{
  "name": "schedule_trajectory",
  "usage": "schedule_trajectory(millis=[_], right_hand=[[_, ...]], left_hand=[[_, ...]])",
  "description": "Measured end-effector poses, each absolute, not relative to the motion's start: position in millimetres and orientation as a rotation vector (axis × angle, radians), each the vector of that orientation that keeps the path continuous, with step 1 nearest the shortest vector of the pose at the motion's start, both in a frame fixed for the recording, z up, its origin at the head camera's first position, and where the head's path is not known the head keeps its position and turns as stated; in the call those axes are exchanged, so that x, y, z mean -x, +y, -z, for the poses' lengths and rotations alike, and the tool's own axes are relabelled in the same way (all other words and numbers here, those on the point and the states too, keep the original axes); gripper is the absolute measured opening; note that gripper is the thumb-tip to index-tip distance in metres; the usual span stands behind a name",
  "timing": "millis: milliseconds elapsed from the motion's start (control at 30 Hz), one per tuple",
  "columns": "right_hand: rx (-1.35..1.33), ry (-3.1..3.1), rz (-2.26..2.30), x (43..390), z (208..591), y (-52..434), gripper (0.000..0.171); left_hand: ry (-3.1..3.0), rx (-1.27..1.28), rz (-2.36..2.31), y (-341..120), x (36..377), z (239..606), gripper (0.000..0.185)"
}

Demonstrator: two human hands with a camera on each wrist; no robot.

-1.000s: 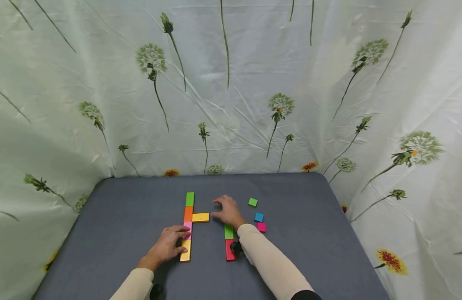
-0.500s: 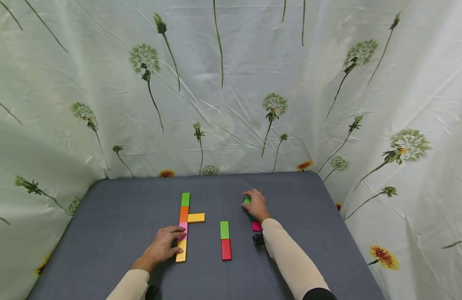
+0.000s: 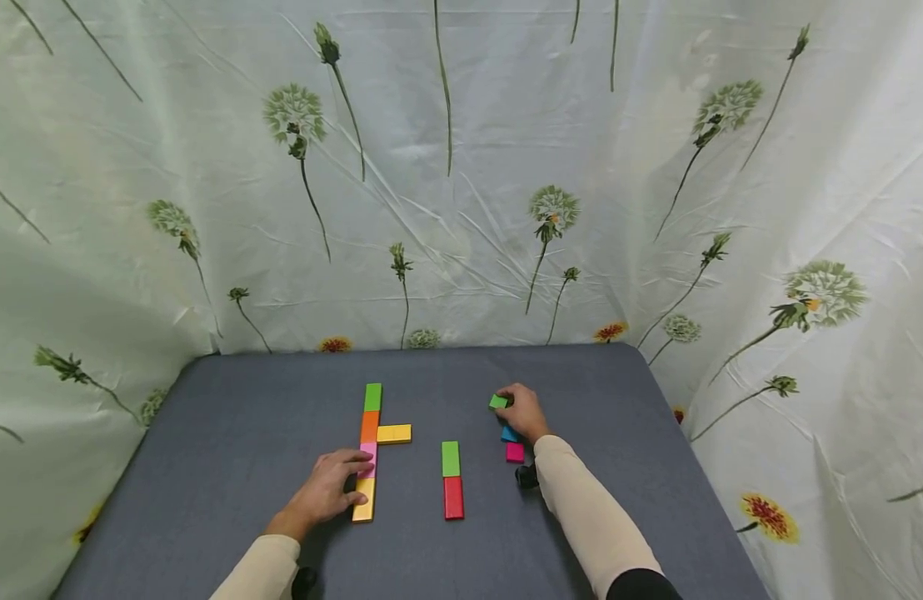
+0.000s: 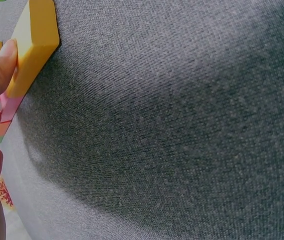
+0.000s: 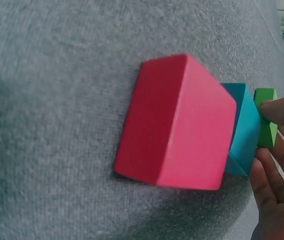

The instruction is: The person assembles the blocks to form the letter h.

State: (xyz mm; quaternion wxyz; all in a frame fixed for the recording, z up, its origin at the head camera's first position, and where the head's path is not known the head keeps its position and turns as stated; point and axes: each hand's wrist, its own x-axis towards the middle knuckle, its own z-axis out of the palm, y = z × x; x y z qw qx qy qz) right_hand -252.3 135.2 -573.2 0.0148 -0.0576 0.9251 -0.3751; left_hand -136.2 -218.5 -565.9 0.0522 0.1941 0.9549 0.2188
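In the head view a column of blocks runs away from me: a yellow block [image 3: 363,501], a pink block [image 3: 367,454], an orange block [image 3: 369,427] and a green block [image 3: 373,397]. Another yellow block [image 3: 394,433] juts right from the orange one. My left hand [image 3: 326,490] rests against the column, its thumb on the near yellow block and fingertips on the pink one. At the right, my right hand [image 3: 525,412] pinches a small green block [image 5: 267,118] between thumb and fingers. A blue block [image 5: 244,131] and a magenta block [image 5: 186,125] lie nearer me.
A longer green block [image 3: 450,458] and a red block [image 3: 453,498] stand end to end between the hands. All lie on a grey cloth-covered table [image 3: 281,400]. A flowered curtain [image 3: 476,225] hangs behind and at the sides.
My right hand has left the spot beside the jutting yellow block and moved right to the small green block, which it now pinches. The left hand stays on the column.
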Motion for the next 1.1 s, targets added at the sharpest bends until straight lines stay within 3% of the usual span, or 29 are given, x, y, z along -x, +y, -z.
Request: schedule_trajectory(millis=[400,1100], right_hand=[[0.104,2.825,1.189,255,569,136,0.025],[0.342,2.729,1.178,240,557,106,0.027]], left_hand=[[2.905,-0.555,-0.657,-216,138,563,0.048],[2.9,-0.564,-0.664,-217,137,564,0.048]])
